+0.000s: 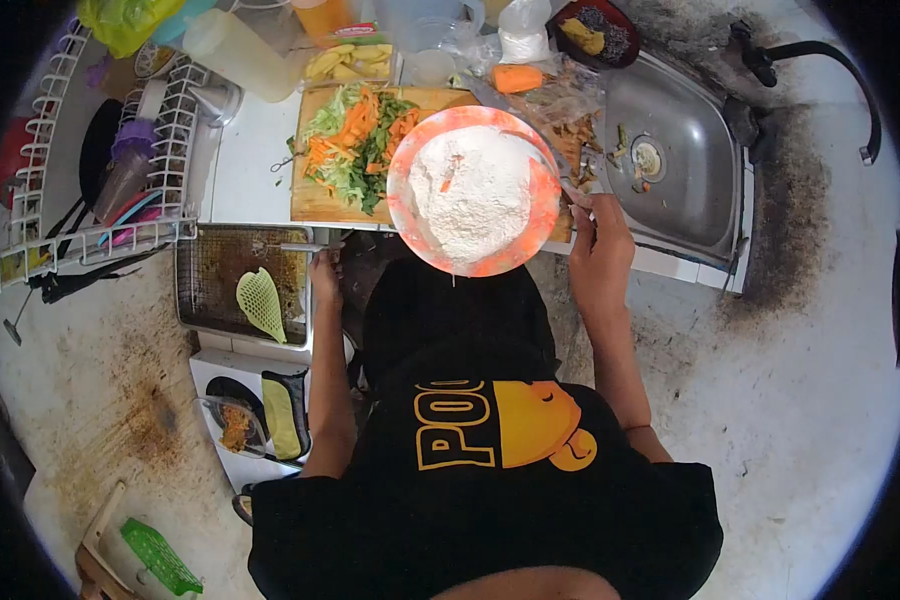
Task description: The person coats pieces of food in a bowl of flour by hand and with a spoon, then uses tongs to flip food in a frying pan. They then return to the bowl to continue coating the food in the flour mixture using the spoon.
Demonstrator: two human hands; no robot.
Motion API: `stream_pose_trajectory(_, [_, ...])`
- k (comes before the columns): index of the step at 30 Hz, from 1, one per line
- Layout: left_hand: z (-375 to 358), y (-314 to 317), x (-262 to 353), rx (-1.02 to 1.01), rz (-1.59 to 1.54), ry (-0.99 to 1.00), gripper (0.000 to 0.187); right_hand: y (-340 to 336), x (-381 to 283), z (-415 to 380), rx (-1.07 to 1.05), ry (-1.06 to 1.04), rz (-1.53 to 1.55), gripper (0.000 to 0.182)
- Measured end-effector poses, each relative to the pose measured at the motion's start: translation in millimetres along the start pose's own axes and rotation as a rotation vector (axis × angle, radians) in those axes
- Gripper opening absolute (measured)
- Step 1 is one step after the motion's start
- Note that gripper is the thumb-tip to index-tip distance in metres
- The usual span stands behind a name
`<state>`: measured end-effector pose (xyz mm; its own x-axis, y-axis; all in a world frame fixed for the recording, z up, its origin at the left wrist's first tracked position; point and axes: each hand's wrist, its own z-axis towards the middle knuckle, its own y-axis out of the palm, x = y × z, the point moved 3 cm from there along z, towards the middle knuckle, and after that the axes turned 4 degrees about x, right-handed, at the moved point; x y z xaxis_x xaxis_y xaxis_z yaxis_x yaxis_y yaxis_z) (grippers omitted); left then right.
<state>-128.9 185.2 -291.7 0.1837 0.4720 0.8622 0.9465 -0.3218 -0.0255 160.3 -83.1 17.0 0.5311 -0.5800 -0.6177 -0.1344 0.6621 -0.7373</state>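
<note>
An orange-and-white bowl (pixel 545 215) heaped with white flour (pixel 470 190) is in front of me, overlapping the front edge of the wooden board (pixel 320 210). Close to the bowl's right rim, my right hand (pixel 602 240) has its fingers curled together. What they grip is hard to make out; a long grey blade (pixel 562 165) runs behind the rim towards them. My left hand (pixel 325 278) is low at the counter's front edge, beside a metal tray (pixel 182 290); its fingers are mostly hidden. Shredded carrot (pixel 360 122), cabbage and chopped greens (pixel 374 185) lie on the board.
A steel sink (pixel 685 190) with a black tap (pixel 820 52) is at the right. Peelings (pixel 575 140) and a carrot piece (pixel 517 78) lie behind the bowl. On the left are a white dish rack (pixel 175 150) and a green slotted spatula (pixel 260 305).
</note>
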Motion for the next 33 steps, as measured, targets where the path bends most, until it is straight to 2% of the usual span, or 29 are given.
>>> stream_pose_trajectory(2, [-26, 2, 26, 0.168, 0.011, -0.033, 0.025, 8, -1, -3, 0.049, -0.071, -0.093, 0.013])
stream_pose_trajectory(5, [-38, 5, 34, 0.088, -0.085, 0.026, 0.023, 22, -2, -6, 0.015, -0.033, -0.137, 0.014])
stream_pose_trajectory(9, [-55, 31, 69, 0.057, -0.140, 0.111, 0.023, 8, -12, -10, -0.086, -0.028, -0.128, 0.013])
stream_pose_trajectory(11, [-63, 44, 98, 0.049, -0.161, 0.278, 0.022, -1, -18, -14, -0.190, -0.025, -0.034, 0.011])
stream_pose_trajectory(12, [-67, 51, 109, 0.045, -0.161, 0.274, 0.022, -4, -19, -14, -0.190, -0.021, -0.038, 0.011])
stream_pose_trajectory(14, [-80, 59, 140, 0.261, -0.076, 0.572, 0.021, -9, -19, -13, -0.125, 0.053, 0.022, 0.009])
stream_pose_trajectory(15, [-85, 68, 152, 0.255, -0.075, 0.568, 0.021, -7, -18, -12, -0.123, 0.058, 0.017, 0.009])
stream_pose_trajectory(17, [-100, 86, 180, 0.277, -0.170, 0.752, 0.023, -3, -13, -5, -0.028, 0.061, 0.031, 0.009])
stream_pose_trajectory(19, [-111, 103, 198, 0.234, -0.147, 0.776, 0.028, -2, -16, -2, -0.023, 0.088, 0.040, 0.009])
stream_pose_trajectory(21, [-122, 122, 213, 0.248, 0.040, 1.074, 0.038, 0, -15, -4, -0.018, 0.118, 0.048, 0.009])
stream_pose_trajectory(22, [-125, 133, 215, 0.176, 0.035, 1.165, 0.049, 1, -11, -6, -0.004, 0.109, 0.083, 0.009])
stream_pose_trajectory(23, [-124, 142, 214, 0.171, 0.033, 1.165, 0.049, 1, -8, -8, 0.013, 0.099, 0.117, 0.009])
stream_pose_trajectory(25, [-123, 159, 208, -0.038, -0.093, 1.307, 0.053, -1, -3, -14, 0.011, 0.126, 0.086, 0.009])
stream_pose_trajectory(26, [-120, 164, 200, -0.099, -0.089, 1.316, 0.061, -3, -2, -17, 0.005, 0.152, 0.058, 0.009])
stream_pose_trajectory(30, [-105, 172, 172, -0.184, -0.050, 1.290, 0.072, -9, -8, -21, -0.010, 0.234, 0.043, 0.010])
stream_pose_trajectory(33, [-100, 172, 158, -0.197, -0.105, 1.229, 0.071, -6, -6, -20, 0.013, 0.206, 0.086, 0.011])
